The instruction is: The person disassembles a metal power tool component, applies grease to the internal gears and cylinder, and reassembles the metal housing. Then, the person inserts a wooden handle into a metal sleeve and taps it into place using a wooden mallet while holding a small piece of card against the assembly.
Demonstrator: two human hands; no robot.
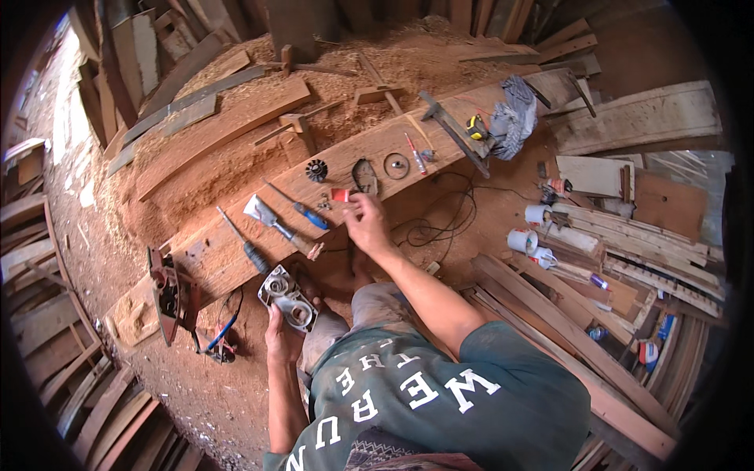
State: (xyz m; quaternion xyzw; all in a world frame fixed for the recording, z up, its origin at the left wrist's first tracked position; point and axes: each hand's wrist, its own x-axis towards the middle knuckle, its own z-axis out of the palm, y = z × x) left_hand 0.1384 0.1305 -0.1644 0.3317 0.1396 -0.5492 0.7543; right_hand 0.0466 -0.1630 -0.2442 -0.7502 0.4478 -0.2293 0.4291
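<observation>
My left hand (pixel 281 337) grips a grey metal gear housing (pixel 289 300) with a round opening, held above my lap. Over the plank bench (pixel 345 157), my right hand (pixel 367 224) has its fingers bent together beside a small red packet (pixel 340 195). Its fingertips seem to touch the packet's edge, though what they pinch is too small to make out. Just beyond that hand lies a curved dark-rimmed cover (pixel 365 177). A black fan wheel (pixel 316 170), a ring-shaped part (pixel 397 166) and several small screws (pixel 323 202) lie around it.
Left along the plank are a blue-handled screwdriver (pixel 312 216), a wide-bladed scraper (pixel 267 216) and a dark-handled tool (pixel 253 255). A red metal tool (pixel 174 298) stands at its end. Rightward lie a metal clamp (pixel 455 135), tape measure (pixel 476 127) and grey cloth (pixel 514 118). Timber (pixel 565 337) is stacked at right.
</observation>
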